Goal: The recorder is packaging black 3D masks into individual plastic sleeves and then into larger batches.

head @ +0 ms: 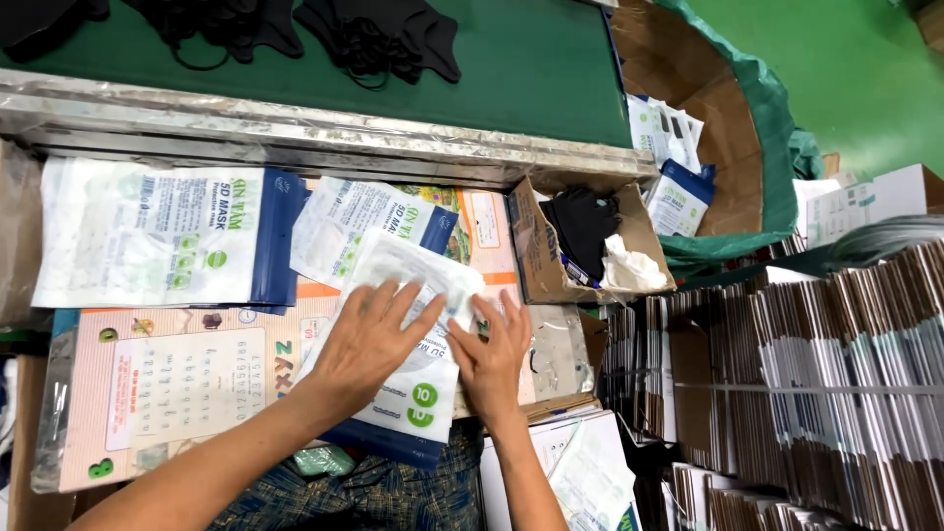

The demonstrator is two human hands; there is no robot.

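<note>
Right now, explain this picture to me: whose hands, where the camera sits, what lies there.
One camera, worn on a person's head, looks down at their own bare hands. The left hand and right hand press flat on a white and blue mask packet on a printed board. More packets lie stacked to the left. Beyond runs a green belt carrying black masks. A small cardboard box and stacked flat cartons stand right.

Both forearms bare, coming up from bottom edge, angled inward twd each other. Left hand (369, 339) lies flat, palm down, fingers spread & pointing up-right. Right hand (492, 354) just beside it, palm down, fingers slightly curled, thumb twd the left. Hands near, not overlapping.
</note>
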